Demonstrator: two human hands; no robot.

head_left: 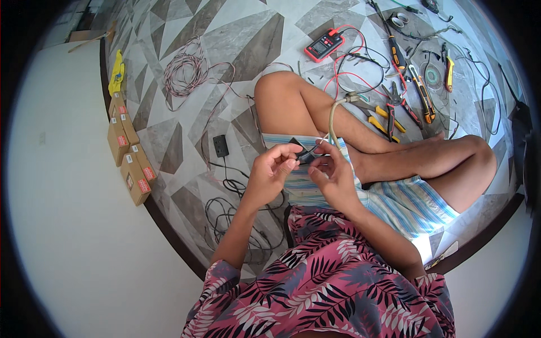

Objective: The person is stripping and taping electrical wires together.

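Observation:
Above my lap, my left hand (275, 169) pinches a small black piece (305, 155) between thumb and fingertips. My right hand (333, 172) has its fingers curled at the other side of the same piece. Its exact kind is partly hidden by my fingers. A thin wire runs from it toward a beige cable (332, 119), which arches up past my right fingers to a plug-like end (351, 97) by my shin. On the floor left of my hands lies a black socket block (221, 145) with a dark cord (235, 186) coiled below it.
Pliers (401, 101), yellow-handled cutters (386, 121), a utility knife (421, 93), a screwdriver (397, 53) and a yellow-handled tool (449, 73) lie beyond my crossed legs. A red multimeter (324, 45) with leads and a wire coil (186, 73) are farther off. Brown boxes (135, 177) line the left wall.

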